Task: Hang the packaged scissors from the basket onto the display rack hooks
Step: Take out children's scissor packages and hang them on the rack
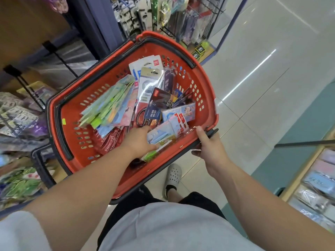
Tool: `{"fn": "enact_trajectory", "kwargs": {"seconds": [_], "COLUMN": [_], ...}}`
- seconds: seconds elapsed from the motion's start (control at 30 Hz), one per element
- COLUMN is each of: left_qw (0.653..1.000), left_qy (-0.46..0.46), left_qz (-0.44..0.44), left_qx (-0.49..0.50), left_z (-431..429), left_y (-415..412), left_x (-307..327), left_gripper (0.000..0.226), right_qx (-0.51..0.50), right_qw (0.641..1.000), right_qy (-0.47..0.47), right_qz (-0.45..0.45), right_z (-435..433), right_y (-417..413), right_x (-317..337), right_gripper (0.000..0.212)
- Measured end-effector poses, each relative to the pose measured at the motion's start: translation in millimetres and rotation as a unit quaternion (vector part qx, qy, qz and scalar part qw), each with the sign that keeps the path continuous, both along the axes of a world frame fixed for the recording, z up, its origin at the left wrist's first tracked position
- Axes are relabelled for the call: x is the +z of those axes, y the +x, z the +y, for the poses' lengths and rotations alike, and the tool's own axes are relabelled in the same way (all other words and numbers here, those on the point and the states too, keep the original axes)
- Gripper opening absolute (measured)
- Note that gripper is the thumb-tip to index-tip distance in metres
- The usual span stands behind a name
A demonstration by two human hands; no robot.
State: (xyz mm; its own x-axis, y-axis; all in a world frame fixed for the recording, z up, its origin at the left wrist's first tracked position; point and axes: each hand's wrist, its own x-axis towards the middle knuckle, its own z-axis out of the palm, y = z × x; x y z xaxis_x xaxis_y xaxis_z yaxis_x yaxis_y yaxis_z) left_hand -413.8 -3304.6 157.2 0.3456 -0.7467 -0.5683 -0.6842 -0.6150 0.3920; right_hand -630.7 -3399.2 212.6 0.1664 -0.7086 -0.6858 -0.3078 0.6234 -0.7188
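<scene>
Left hand lies among packets, fingertips hidden; right hand grips basket.

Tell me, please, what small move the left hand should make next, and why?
Probably curl the left hand round the scissors pack lying just beyond it and lift it out: the right hand grips the basket rim, steadying it.
</scene>
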Motion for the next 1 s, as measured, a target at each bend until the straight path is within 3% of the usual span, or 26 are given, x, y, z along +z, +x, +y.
{"fn": "enact_trajectory", "kwargs": {"seconds": [0.23,0.33,0.4,0.5,0.6,0.73,0.83,1.0], "left_qw": [0.999,1.000,0.999,0.996,0.987,0.955,0.912,0.876], "left_qy": [0.001,0.000,-0.006,-0.028,-0.050,-0.088,-0.124,-0.139], "left_qz": [-0.002,0.007,0.031,0.064,0.107,0.148,0.175,0.255], "left_qx": [-0.046,-0.023,0.007,0.048,0.108,0.240,0.350,0.385], "left_z": [-9,-1,11,38,70,107,121,121], "left_y": [5,15,26,44,62,81,85,75], "left_x": [12,28,43,68,87,87,79,69], "left_gripper": [0.042,0.041,0.041,0.043,0.058,0.030,0.025,0.032], "right_qx": [0.021,-0.005,0.033,0.178,0.358,0.529,0.616,0.709], "right_qw": [0.998,0.976,0.934,0.857,0.823,0.745,0.651,0.514], "right_qy": [-0.009,-0.126,-0.270,-0.429,-0.393,-0.290,-0.231,-0.204], "right_qz": [0.067,0.180,0.233,0.223,0.201,0.284,0.377,0.438], "right_z": [-2,-4,-4,-10,-28,-58,-75,-77], "right_y": [-1,-4,-6,10,48,96,110,114], "right_x": [7,17,29,46,43,16,-3,-18], "right_gripper": [0.045,0.070,0.073,0.039,0.025,0.047,0.043,0.034]}}
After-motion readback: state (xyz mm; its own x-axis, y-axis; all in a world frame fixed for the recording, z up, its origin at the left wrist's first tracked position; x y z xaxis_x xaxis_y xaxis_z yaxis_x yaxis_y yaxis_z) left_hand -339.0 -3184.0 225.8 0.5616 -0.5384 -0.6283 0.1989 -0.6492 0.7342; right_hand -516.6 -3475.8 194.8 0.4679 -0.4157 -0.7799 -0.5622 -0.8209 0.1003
